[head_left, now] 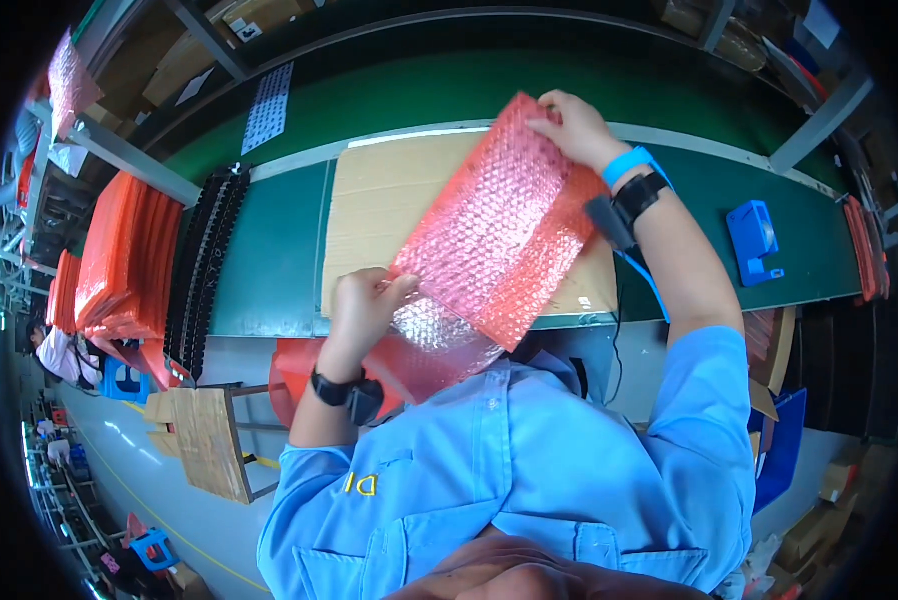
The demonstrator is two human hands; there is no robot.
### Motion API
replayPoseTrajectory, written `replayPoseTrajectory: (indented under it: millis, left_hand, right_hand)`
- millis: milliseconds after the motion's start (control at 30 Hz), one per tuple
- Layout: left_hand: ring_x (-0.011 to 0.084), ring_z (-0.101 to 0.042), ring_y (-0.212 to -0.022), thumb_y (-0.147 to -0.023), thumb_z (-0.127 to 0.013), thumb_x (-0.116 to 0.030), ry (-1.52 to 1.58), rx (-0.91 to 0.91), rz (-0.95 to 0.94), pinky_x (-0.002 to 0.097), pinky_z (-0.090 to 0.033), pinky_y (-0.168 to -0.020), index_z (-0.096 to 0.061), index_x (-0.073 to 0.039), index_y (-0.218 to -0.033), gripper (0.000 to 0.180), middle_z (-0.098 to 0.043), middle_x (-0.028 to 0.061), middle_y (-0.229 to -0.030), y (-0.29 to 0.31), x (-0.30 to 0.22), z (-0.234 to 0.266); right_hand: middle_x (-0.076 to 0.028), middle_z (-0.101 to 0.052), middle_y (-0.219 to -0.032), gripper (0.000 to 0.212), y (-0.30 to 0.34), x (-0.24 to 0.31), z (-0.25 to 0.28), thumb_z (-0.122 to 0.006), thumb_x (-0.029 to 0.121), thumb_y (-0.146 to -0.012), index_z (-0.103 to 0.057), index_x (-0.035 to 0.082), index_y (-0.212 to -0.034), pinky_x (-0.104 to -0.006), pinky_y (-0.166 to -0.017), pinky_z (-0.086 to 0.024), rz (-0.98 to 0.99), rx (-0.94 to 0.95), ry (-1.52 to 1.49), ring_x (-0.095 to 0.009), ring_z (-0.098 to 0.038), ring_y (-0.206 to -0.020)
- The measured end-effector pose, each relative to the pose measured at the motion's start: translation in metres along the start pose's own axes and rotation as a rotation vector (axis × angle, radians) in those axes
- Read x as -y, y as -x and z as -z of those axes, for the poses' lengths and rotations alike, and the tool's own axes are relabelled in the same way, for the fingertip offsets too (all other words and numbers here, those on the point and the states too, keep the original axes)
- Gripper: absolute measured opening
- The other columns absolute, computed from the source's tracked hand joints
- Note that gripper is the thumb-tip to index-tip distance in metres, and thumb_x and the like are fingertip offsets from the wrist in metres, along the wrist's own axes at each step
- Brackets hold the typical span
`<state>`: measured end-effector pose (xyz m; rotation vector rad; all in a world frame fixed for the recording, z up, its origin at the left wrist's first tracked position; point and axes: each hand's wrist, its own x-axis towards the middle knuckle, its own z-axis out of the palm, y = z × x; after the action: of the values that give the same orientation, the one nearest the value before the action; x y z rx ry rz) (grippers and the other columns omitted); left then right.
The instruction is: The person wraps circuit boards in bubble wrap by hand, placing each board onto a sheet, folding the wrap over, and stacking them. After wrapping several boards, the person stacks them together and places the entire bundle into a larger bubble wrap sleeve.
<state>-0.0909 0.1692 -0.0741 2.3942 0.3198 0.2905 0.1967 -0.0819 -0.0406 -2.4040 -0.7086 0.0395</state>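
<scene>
A pink-red bubble wrap bag (504,215) is stretched aslant between my two hands, above a flat sheet of cardboard (369,200) on the green workbench. My left hand (367,308) pinches its near left corner between thumb and fingers. At the far end, my right hand (575,128) grips the upper edge near the top corner. Clearer bubble wrap (439,345) hangs below toward my lap, over the bench's near edge. Each wrist has a black band with a small dark box, and a blue strap (629,162) also circles the right one.
Stacked red bubble bags (124,260) and a row of black strips (207,265) stand at the left of the bench. A blue tape dispenser (754,240) sits at the right. A wooden stool (204,440) is on the floor at left; grey shelf posts (134,160) rise behind.
</scene>
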Motion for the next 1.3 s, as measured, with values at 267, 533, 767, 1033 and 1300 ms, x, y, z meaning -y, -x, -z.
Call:
replayPoseTrajectory:
  millis: [267,533,767,1033,1300]
  left_hand:
    - [0.0314,-0.056,-0.047,-0.083,-0.081,-0.041,-0.193,-0.084,-0.029,0.0421,-0.042,-0.048,-0.068,0.000,-0.064,0.046,-0.055,0.0148,-0.050,0.003,0.002,-0.002]
    - [0.0292,-0.059,-0.051,-0.085,-0.079,-0.043,-0.392,0.300,0.074,0.0405,-0.043,-0.049,-0.068,-0.003,-0.065,0.046,-0.059,0.0136,-0.056,0.002,0.010,0.064]
    - [0.0290,-0.071,-0.089,-0.087,-0.072,-0.056,-0.518,-0.168,0.221,0.0389,-0.055,-0.081,-0.068,-0.006,-0.115,0.057,-0.073,0.0169,-0.095,-0.202,0.100,0.118]
    - [0.0413,-0.057,-0.127,-0.066,-0.076,-0.079,-0.603,-0.207,0.708,0.0488,-0.042,-0.111,-0.024,-0.010,-0.158,0.126,-0.055,0.0252,-0.140,-0.350,0.167,0.058]
    - [0.0404,-0.058,-0.125,-0.073,-0.074,-0.073,-0.422,-0.180,0.586,0.0465,-0.049,-0.104,-0.030,-0.010,-0.156,0.112,-0.059,0.0248,-0.135,-0.355,0.134,0.088]
  right_hand:
    - [-0.027,-0.034,-0.156,0.070,0.129,0.089,-0.094,-0.069,0.042,-0.085,-0.050,0.012,-0.145,-0.0724,-0.111,-0.022,0.691,0.237,0.232,-0.046,-0.026,-0.148]
    - [-0.027,-0.034,-0.156,0.069,0.136,0.086,-0.102,-0.066,0.037,-0.083,-0.052,0.011,-0.145,-0.0816,-0.104,-0.021,0.779,0.222,0.278,-0.050,-0.024,-0.147]
    - [-0.028,-0.034,-0.155,0.067,0.139,0.087,-0.098,-0.065,0.037,-0.083,-0.053,0.011,-0.144,-0.0816,-0.102,-0.024,0.789,0.230,0.253,-0.052,-0.025,-0.146]
    - [-0.026,-0.033,-0.157,0.067,0.135,0.090,-0.105,-0.064,0.040,-0.086,-0.051,0.012,-0.146,-0.0813,-0.102,-0.026,0.750,0.248,0.249,-0.050,-0.025,-0.146]
    - [-0.026,-0.029,-0.159,0.074,0.135,0.088,-0.109,-0.060,0.055,-0.090,-0.048,0.012,-0.148,-0.0811,-0.105,-0.021,0.769,0.263,0.236,-0.049,-0.021,-0.148]
